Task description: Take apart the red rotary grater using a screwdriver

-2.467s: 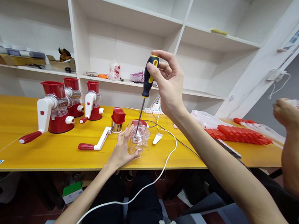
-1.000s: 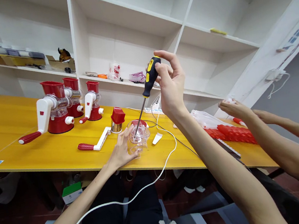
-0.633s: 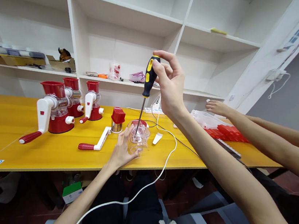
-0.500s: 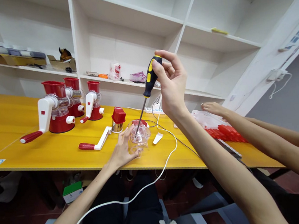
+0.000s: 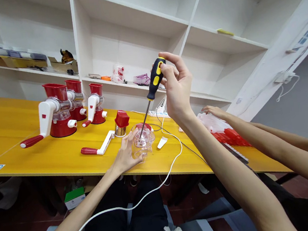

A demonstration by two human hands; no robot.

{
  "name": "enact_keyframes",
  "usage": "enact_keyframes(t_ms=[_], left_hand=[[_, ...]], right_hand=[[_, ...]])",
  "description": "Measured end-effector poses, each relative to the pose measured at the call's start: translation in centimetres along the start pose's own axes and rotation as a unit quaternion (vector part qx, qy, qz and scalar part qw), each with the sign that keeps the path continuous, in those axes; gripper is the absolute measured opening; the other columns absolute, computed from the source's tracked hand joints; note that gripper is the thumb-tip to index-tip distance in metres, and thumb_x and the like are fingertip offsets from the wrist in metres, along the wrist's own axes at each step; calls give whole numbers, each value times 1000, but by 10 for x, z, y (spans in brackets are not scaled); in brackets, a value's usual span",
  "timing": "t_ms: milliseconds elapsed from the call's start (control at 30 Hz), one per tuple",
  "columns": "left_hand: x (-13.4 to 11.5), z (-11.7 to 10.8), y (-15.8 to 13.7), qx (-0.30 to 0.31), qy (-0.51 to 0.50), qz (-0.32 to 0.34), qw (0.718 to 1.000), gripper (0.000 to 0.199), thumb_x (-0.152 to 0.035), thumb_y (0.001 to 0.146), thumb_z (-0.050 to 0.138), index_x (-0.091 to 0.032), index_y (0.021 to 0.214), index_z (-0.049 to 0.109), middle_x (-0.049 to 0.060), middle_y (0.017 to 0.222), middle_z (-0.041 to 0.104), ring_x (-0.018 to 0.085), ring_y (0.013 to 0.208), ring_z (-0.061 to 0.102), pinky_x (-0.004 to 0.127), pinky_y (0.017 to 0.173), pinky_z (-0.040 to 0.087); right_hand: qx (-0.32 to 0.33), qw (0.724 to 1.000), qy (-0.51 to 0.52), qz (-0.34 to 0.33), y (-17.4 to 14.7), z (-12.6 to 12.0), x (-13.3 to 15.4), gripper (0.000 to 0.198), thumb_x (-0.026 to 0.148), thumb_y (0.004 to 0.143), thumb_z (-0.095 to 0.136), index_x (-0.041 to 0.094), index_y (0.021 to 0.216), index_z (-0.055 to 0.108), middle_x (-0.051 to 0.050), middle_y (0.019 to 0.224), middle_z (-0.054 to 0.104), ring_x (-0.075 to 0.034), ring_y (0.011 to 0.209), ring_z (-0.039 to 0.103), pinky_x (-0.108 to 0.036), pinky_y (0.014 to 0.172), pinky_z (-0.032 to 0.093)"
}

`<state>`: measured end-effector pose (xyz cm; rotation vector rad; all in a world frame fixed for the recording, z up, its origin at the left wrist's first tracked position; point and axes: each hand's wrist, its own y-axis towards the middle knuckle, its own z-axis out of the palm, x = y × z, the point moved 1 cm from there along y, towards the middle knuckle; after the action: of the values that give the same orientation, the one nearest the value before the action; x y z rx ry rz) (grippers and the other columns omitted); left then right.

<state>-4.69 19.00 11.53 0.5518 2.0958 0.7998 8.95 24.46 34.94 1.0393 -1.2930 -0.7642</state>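
Screwdriver (image 5: pixel 152 89) turned slightly since half a second ago

Left hand (image 5: pixel 125 155) grips a clear housing (image 5: pixel 144 147) near the front of a yellow table (image 5: pixel 63 159). Right hand (image 5: pixel 178 87) pinches the screwdriver, which slants down into the housing. Beyond stand a grater drum (image 5: pixel 121 123) and three crank machines (image 5: pixel 62 128).

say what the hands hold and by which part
Right hand: the screwdriver, by its handle. Left hand: the clear plastic part, by its left side.

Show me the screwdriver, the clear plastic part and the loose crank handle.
Screwdriver (image 5: pixel 152 90), head view: lower end of its black-and-yellow handle.
Clear plastic part (image 5: pixel 146 143), head view: middle of its transparent body.
Loose crank handle (image 5: pixel 105 144), head view: its white arm.
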Motion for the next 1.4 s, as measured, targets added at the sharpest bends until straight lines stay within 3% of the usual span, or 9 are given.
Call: enact_keyframes(t_ms=[267,567,767,1033,1400], left_hand=[[1,1,1,-1,1,2,1000,97,-23,76,71,-35,155,15,9,158,33,33,147,30,52,114,42],[0,-1,0,4,-2,1,1000,98,-22,76,72,-33,156,16,9,158,33,32,148,30,52,114,41],[-2,-1,0,6,-5,-6,1000,97,-23,77,71,-33,155,17,8,160,32,32,146,32,51,114,42],[-1,-1,0,6,0,-4,1000,98,-19,76,71,-32,156,16,7,161,31,30,149,27,49,116,40],[0,0,0,0,2,2,1000,101,-18,74,72,-34,156,15,7,160,33,30,149,28,49,115,42]], right_hand=[[-1,1000,0,0,-1,1,0,46,63,80,69,30,112,62,1,93,67,-13,84,66,-31,82,59],[6,1000,-11,8,-1,-2,-1,46,65,82,65,31,114,60,0,93,69,-13,86,65,-30,85,57],[12,1000,7,14,-2,-2,-1,38,57,88,61,29,114,60,1,86,66,-11,80,63,-31,82,56],[6,1000,19,14,-2,-1,-3,40,54,81,73,31,112,61,1,91,66,-10,80,63,-26,77,56],[7,1000,3,20,-4,-3,-4,38,55,88,61,31,117,57,2,82,60,-13,80,62,-32,78,53]])
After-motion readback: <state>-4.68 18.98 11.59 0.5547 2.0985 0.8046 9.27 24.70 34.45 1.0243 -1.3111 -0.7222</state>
